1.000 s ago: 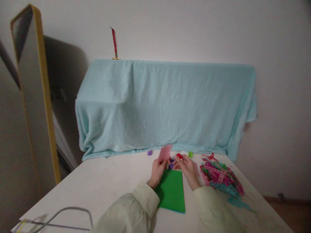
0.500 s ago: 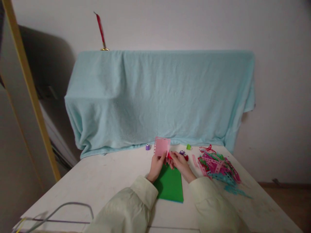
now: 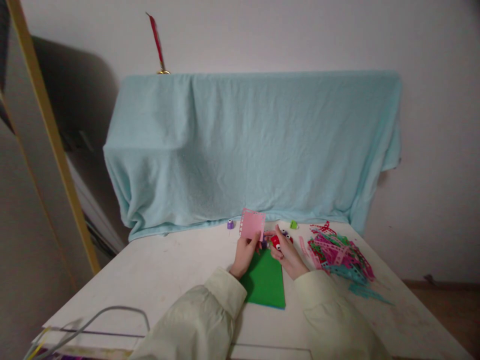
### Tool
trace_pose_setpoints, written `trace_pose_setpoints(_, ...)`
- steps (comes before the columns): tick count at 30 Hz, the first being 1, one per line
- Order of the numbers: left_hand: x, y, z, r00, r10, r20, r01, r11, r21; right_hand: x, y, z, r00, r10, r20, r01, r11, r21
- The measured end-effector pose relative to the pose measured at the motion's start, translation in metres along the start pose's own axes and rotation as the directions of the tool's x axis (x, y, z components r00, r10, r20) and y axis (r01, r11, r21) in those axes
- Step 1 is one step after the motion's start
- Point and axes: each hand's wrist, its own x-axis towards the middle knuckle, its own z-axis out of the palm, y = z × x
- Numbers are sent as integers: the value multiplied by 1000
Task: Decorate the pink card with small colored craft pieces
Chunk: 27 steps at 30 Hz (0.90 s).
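My left hand (image 3: 243,257) pinches a pink sheet of paper (image 3: 252,223) by its lower corner, holding it upright. Small cut-outs run along the sheet's left and top edges. In my right hand (image 3: 290,259) is a red craft punch (image 3: 276,242) with a cartoon eye on it, my thumb raised beside it. The punch is apart from the paper, to its right. Beneath both hands lies green paper (image 3: 265,282) with a blue edge showing under it. Other small punches sit partly hidden behind my right hand.
A purple punch (image 3: 230,224) and a green punch (image 3: 294,225) stand near the table's back edge. Punched paper strips (image 3: 339,252) are heaped on the right. A light blue cloth (image 3: 255,150) hangs behind, and a grey cable (image 3: 112,308) curves at the front left.
My right hand has drawn the red punch away from the pink paper and turned, so the punch now shows more. My left hand keeps its hold on the paper. The view has shifted slightly.
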Motion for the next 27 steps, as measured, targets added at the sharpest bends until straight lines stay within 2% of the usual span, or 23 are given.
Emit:
trace_pose_setpoints(3,1,-1,-1,1000,-24,-10,23,999,-29,3,-4,2,999,-29,33,25,994,109)
trace_pose_setpoints(5,2,-2,-1,999,-37,-18,36,998,-45,2,-6,4,998,-51,39,47,993,113)
trace_pose_setpoints(9,2,0,0,999,-31,-29,28,996,-83,-5,-13,7,997,-77,26,78,997,-21)
trace_pose_setpoints(14,-3,11,1,1000,-29,-4,28,983,-183,-14,-18,5,996,86,3,-84,971,-224)
trace_pose_setpoints(16,-4,15,1,1000,-26,0,25,980,-199,-15,-17,4,995,99,-5,-97,962,-256)
trace_pose_setpoints(21,-6,22,0,998,-32,48,38,990,-133,-13,-13,2,993,96,62,-77,962,-262)
trace_pose_setpoints(27,-9,23,2,993,-34,112,42,997,-69,-12,-10,2,993,96,69,-74,960,-269)
